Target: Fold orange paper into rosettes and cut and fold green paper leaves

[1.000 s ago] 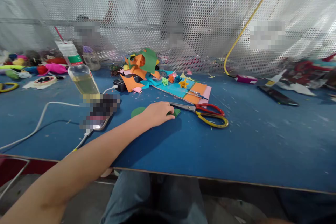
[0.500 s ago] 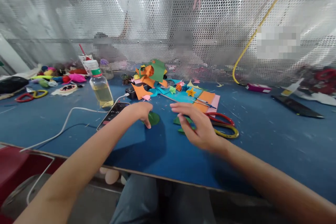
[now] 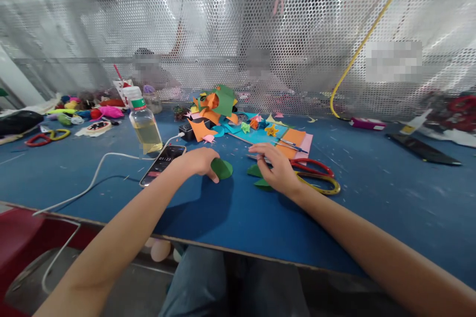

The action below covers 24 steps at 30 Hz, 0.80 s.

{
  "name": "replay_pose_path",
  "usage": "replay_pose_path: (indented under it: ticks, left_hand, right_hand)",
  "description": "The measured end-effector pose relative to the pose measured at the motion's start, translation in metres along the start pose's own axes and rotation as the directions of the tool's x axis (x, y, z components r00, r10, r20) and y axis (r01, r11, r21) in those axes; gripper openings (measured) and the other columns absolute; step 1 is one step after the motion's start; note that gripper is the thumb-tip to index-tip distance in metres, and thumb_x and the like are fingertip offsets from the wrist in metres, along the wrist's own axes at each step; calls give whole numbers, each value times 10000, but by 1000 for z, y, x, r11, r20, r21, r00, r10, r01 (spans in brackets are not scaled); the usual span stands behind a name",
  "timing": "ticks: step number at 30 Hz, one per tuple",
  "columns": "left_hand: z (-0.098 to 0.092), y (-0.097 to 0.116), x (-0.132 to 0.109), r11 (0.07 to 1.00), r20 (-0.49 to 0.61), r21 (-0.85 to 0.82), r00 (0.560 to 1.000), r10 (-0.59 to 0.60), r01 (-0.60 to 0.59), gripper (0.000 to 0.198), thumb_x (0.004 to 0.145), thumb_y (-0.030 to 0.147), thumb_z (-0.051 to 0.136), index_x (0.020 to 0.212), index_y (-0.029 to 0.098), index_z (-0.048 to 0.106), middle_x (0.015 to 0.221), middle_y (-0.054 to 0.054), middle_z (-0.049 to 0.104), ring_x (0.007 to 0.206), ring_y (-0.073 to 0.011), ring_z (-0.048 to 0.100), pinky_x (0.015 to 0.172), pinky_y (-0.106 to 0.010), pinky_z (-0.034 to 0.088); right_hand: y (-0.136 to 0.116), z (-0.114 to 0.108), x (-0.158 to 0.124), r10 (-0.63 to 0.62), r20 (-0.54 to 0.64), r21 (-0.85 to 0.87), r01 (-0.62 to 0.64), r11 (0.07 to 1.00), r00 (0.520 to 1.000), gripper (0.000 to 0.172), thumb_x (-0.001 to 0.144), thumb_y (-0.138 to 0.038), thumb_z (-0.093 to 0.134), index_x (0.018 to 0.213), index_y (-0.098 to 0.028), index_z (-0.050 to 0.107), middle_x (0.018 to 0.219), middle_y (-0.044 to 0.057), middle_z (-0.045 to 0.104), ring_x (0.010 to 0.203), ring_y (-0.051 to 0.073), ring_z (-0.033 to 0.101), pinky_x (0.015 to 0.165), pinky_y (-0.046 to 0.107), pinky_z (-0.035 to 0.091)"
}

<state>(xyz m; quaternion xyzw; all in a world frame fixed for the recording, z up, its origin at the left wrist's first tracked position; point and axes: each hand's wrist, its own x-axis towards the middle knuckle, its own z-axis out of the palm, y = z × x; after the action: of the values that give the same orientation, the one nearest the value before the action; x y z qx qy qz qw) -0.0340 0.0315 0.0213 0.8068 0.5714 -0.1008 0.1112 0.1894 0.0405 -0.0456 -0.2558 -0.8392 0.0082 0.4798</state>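
Note:
A folded-looking piece of green paper is pinched between the thumb and fingers of my left hand, low over the table. To the right, my right hand rests loosely curved, thumb and fingertips apart, with nothing seen between them. Beneath and beside it lie scissors with one red and one yellow handle loop; my hand hides part of them. Green paper scraps lie at the table just left of that hand. Left of my left hand, a phone with a timer on its screen lies face up.
A bottle of yellowish liquid stands behind the phone, near a white cable. Orange and green paper cuttings are heaped at the back. Small paper stars, coloured sheets and pens lie before a perforated metal panel.
The left hand has raised the green paper slightly and moved it a little right, showing more of it. The right hand has lowered toward the scissors, its fingers curling in more.

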Motion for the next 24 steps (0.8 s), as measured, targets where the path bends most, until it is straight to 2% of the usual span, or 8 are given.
replay_pose_path:
  ticks: [5,10,13,16,19,24]
  left_hand:
    - [2,9,-8,1000,-41,-1,999,17,-17,509,618,342,726,1101,228,611,1124,-93,648,1023,-272,587,734,-284,446]
    - [1,11,-8,999,-84,10,996,33,-32,395,632,248,716,1017,189,651,1020,-102,688,950,-271,624,678,-285,450]
    - [4,14,-7,999,-107,14,994,31,-29,433,617,340,732,1008,172,651,986,-118,692,915,-292,631,672,-312,456]
    - [7,19,-7,1000,-117,17,993,22,-21,565,568,488,733,1023,168,635,1033,-134,672,946,-312,617,710,-332,462]
    - [9,22,-9,999,-112,21,993,29,-27,648,554,489,741,1104,181,590,1121,-131,639,1036,-309,580,778,-326,453]
    - [9,24,-11,1000,-93,23,996,18,-16,626,599,479,714,1133,183,579,1132,-144,634,1024,-322,585,754,-345,462]
  right_hand:
    - [0,1,-1,3,2,-4,-3,1000,1000,268,831,-83,409,1000,-231,555,1006,79,644,995,218,590,852,420,493]
    - [0,1,-1,4,13,-7,-4,1000,1000,257,824,-81,418,991,-221,554,981,84,647,976,219,597,836,414,500]
    - [-1,1,-1,8,27,-14,-8,1000,1000,256,823,-88,423,991,-223,561,983,85,649,976,226,599,830,421,502]
    - [-2,1,-1,10,34,-18,-10,1000,999,262,825,-89,422,998,-220,568,991,88,650,979,228,598,829,425,502]
    - [-2,2,-2,9,40,-22,-8,1000,999,260,829,-94,421,1000,-219,572,992,91,651,977,230,599,832,433,501]
    - [-1,2,-2,8,46,-24,-6,1000,999,244,830,-99,421,987,-213,569,982,98,650,981,230,599,837,430,501]
